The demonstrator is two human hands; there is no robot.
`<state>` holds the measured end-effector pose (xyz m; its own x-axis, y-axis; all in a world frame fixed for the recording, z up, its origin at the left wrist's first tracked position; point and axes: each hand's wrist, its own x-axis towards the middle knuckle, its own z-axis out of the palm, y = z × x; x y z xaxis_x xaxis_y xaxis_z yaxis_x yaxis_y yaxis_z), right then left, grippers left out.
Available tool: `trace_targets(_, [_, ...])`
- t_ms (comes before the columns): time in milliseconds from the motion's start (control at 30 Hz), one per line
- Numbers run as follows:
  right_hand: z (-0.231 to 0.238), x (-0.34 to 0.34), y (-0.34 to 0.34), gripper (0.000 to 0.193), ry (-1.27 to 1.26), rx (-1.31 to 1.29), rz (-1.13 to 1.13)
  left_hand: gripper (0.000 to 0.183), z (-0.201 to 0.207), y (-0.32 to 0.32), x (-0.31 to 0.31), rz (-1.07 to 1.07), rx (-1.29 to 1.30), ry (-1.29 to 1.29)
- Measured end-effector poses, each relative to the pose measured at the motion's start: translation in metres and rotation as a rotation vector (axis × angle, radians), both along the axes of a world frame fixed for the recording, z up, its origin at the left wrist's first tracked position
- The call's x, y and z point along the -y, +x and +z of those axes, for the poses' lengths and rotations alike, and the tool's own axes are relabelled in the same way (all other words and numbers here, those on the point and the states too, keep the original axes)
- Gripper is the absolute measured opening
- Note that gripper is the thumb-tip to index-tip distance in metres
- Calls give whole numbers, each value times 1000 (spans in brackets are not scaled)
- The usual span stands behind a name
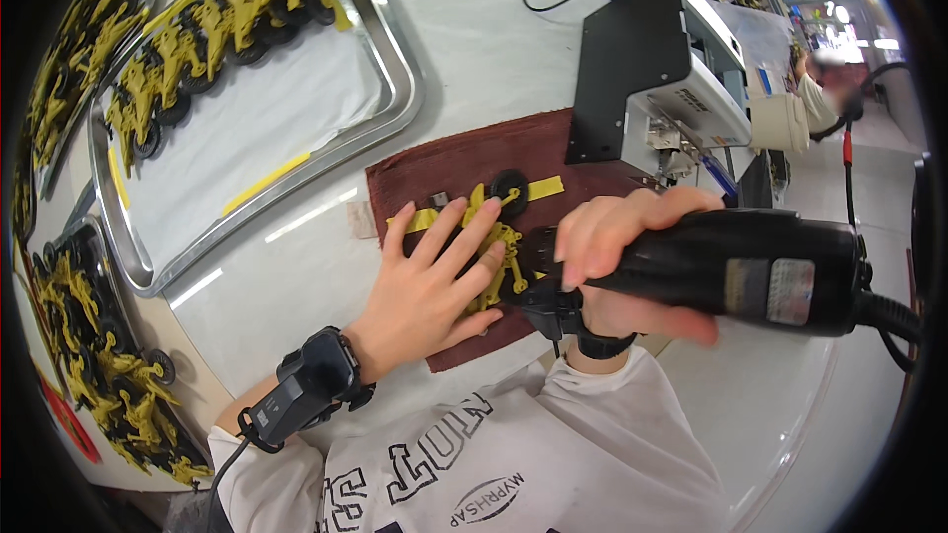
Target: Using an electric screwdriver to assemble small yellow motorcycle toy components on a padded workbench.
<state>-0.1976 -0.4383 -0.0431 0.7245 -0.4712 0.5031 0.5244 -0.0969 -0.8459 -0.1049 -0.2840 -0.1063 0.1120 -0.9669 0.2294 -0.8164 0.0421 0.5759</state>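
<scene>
My left hand [425,286] lies with fingers spread over a yellow toy motorcycle [509,252], pressing it down on a dark red cloth [415,173]. One black wheel [510,192] shows past my fingertips; much of the toy is hidden under the hand. My right hand [632,247] is wrapped round a thick black corded power tool [731,266], shaped like a heat gun. Its dark front end is close to the toy's right side; whether they touch I cannot tell. A strip of yellow tape [545,188] lies on the cloth by the wheel.
A metal tray [400,89] lined with white sheet holds a row of yellow motorcycles at the far left. More fill the trays [123,365] along the left edge. A black and white machine [632,79] stands behind the cloth. Another person [818,99] is at the far right.
</scene>
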Motion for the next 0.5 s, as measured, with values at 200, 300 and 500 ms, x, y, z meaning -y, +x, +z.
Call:
trace_targets(200, [36, 18, -14, 94, -210, 260, -33, 54, 5, 1, 2, 12, 14, 34])
trace_targets(300, [70, 35, -36, 100, -130, 258, -554, 54, 3, -2, 1, 19, 12, 35])
trace_targets(500, [63, 77, -19, 92, -241, 26, -972, 55, 1, 1, 2, 4, -14, 12])
